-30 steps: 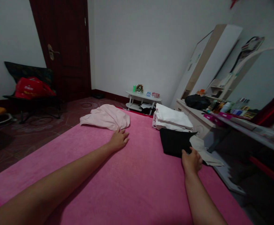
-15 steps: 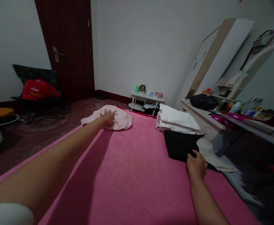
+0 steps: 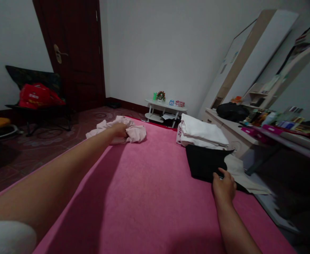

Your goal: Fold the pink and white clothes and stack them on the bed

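A pale wall (image 3: 144, 53) stands behind a broad pink-covered surface (image 3: 149, 197), which fills the foreground and has a dark red strip along its far edge. A dark wooden door (image 3: 74, 46) is at the left and a tall, pale cabinet (image 3: 266, 46) at the right; below the cabinet, a drawer unit (image 3: 221, 123) carries a black bag (image 3: 231, 112). A dark folding chair (image 3: 35, 76) near the door holds a red bag (image 3: 35, 97), and a low white table (image 3: 168, 105) is by the far wall. On the right part of the pink surface lies a folded white stack (image 3: 202, 130), with a black cloth (image 3: 205, 162) just in front of it and a beige cloth (image 3: 241, 173) beside that, reaching past the edge. A rumpled pale pink cloth (image 3: 137, 134) lies at the far left. The left hand (image 3: 120, 129) is closed into its folds, bunching the fabric, its fingertips hidden. The right hand (image 3: 224, 185) rests at the near edge of the black cloth, loosely curved, thumb and forefinger a little apart; whether it pinches the fabric cannot be told. Smallest are a green cup (image 3: 154, 95) and a patterned box (image 3: 179, 103) on the low white table.
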A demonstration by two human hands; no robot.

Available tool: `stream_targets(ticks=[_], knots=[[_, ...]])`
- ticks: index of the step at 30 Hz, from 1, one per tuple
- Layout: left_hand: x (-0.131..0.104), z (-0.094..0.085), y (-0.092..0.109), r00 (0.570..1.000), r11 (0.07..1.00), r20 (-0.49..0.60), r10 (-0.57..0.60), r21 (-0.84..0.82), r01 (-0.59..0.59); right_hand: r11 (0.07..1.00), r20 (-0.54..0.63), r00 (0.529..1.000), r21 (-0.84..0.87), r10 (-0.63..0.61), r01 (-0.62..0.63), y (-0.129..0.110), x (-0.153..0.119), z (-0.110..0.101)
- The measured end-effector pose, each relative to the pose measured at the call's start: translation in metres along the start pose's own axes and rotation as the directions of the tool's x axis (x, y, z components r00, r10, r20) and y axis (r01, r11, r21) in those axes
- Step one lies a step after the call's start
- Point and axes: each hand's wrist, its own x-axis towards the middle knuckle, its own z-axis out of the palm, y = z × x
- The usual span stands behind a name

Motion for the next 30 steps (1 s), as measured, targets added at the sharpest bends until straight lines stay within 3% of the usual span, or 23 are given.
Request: stream_targets(ticks=[4,7,13,17,22,25,27,30], knots=[[0.005,-0.004,0.013,0.971,0.983,-0.152,-0.183,-0.027,0.18,1.0,-0.014,1.0,-0.011,-0.004,0.004,-0.002,-0.001,0.001],[0.002,0.01,0.026,0.938,0.966,-0.232,-0.258,-0.062,0.251,1.0,-0.016,1.0,-0.02,-0.001,0.001,-0.004,-0.001,0.001],[-0.015,0.052,0.043,0.954,0.99,-0.264,-0.139,-0.058,0.128,0.993,-0.021,0.997,-0.091,0.07,-0.072,-0.006,0.001,-0.001],[-0.031,0.062,0.044,0.971,0.998,-0.235,-0.055,-0.004,0.056,0.986,0.006,1.0,-0.165,-0.003,0.004,-0.004,0.004,-0.005],[-0.075,0.068,0.054,0.959,0.997,-0.281,0.031,0.072,-0.011,0.983,0.116,0.993,-0.18,-0.026,0.047,0.0,0.009,-0.014],[-0.102,0.07,0.059,0.975,0.996,-0.202,0.092,0.025,-0.088,0.996,0.105,0.994,-0.083,0.034,-0.025,0.007,0.011,-0.015],[-0.115,0.07,0.058,0.977,0.986,-0.154,0.149,-0.05,-0.159,0.988,0.062,0.993,0.107,0.102,-0.108,0.012,0.013,-0.014],[-0.125,0.07,0.052,0.955,0.934,-0.175,0.24,-0.227,-0.276,0.827,0.035,0.967,0.511,0.251,-0.234,0.007,0.017,-0.016]])
